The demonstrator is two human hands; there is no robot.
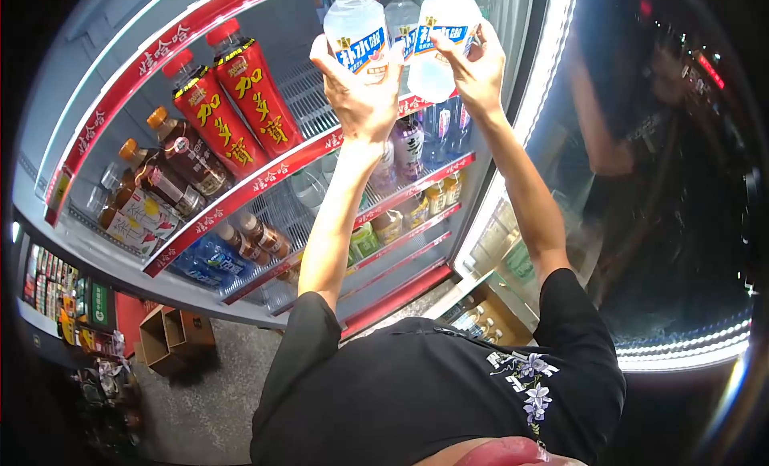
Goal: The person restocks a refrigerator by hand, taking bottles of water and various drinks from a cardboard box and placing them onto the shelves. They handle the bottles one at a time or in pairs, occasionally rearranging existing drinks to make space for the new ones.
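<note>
Both arms reach up to a shelf in a drinks cooler. My left hand [360, 93] is closed around a clear drink bottle [352, 21] with a white cap and a blue, white and orange label. To its right, my right hand [478, 72] grips a similar bottle [448, 11], its thumb across the label. Both bottles are near upright, their tops at the frame's upper edge. Between and behind them stands another clear bottle [402, 16] of the same look, partly hidden.
Red bottles [240, 89] and brown drink bottles [192, 157] stand left on the same shelf. Red-and-white strips [268, 177] edge the shelves; lower ones hold more bottles. The cooler's glass door [641, 185] stands at the right. A cardboard box [176, 338] sits on the floor.
</note>
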